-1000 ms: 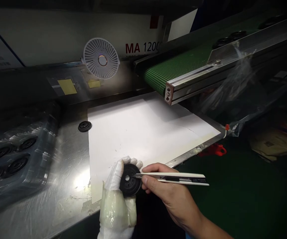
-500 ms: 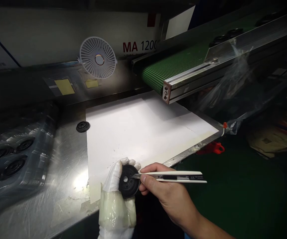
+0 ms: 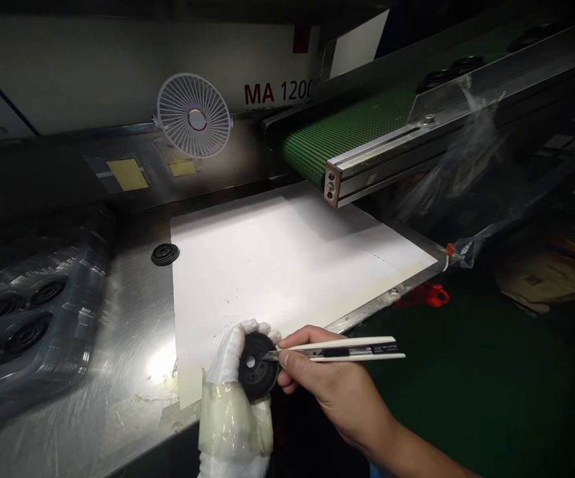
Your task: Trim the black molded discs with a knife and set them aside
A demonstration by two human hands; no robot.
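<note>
My left hand (image 3: 232,392), in a white glove, grips a round black plastic part (image 3: 256,375) with a small centre hole, at the near edge of the steel table (image 3: 133,345). My bare right hand (image 3: 330,392) pinches a white utility knife (image 3: 340,350) lying roughly level. The blade tip touches the upper right rim of the black part. Both hands hover just past the near corner of a white sheet (image 3: 277,265) spread on the table.
Another black round part (image 3: 164,254) lies left of the sheet. A clear tray (image 3: 23,318) holding several black parts sits far left. A green conveyor belt (image 3: 367,129) slopes in from the upper right, carrying black parts. A small white fan (image 3: 194,115) stands behind.
Both hands with the part and knife have drifted slightly left and up in view. The knife handle has tilted a little upward. The blade stays on the part's rim.
</note>
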